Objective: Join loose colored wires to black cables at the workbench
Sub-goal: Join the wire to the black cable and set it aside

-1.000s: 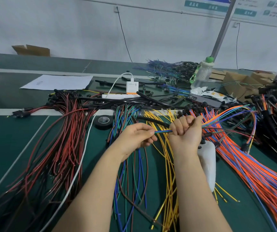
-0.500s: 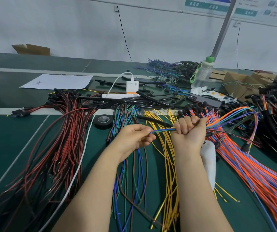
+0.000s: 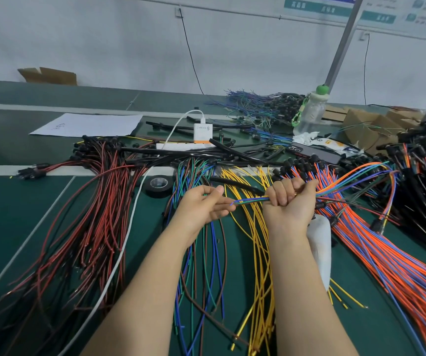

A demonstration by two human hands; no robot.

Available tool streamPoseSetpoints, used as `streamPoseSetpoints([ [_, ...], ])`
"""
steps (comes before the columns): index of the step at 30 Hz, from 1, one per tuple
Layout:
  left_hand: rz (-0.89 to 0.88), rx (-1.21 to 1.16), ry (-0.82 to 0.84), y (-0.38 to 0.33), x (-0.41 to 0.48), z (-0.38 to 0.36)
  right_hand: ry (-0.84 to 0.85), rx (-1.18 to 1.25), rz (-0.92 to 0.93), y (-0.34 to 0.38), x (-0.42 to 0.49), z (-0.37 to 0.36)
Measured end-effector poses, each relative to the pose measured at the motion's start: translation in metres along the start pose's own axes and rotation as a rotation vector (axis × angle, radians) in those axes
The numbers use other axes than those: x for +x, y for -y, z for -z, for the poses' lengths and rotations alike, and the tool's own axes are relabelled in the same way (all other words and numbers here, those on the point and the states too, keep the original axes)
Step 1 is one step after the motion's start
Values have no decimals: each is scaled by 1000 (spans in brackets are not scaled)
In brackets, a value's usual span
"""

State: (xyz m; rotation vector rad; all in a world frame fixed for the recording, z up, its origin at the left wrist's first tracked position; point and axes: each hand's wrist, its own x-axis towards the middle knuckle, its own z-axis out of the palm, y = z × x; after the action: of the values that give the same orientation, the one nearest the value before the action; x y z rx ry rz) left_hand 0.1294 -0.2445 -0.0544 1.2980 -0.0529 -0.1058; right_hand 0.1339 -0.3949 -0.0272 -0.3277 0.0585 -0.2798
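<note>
Right hand (image 3: 290,199) stays fisted round the colored wires (image 3: 253,200) above mid-worktop (image 3: 27,214), left hand (image 3: 204,206) now pinching their tips, barely moved: ends look evened, black cables (image 3: 425,196) next.

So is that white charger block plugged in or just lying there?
Plugged in: the white charger block stands upright in the white power strip.

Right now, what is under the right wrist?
A white plastic object lies below the right hand; the wrist and forearm cover its left side, so its whole shape is hidden.
</note>
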Motion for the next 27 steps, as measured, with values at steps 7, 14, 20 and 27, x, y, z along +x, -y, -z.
streamPoseSetpoints([
  [7, -58, 93, -44, 1, 1, 1, 1, -1, -10, 1, -1, 0],
  [14, -20, 164, 154, 2, -2, -10, 24, 6, -13, 0, 0, 0],
  [20, 12, 194, 196, 2, -2, -3, 16, -7, -5, 0, 0, 1],
  [27, -90, 175, 180, 4, 0, -6, 36, -9, -101, -6, -2, -1],
])
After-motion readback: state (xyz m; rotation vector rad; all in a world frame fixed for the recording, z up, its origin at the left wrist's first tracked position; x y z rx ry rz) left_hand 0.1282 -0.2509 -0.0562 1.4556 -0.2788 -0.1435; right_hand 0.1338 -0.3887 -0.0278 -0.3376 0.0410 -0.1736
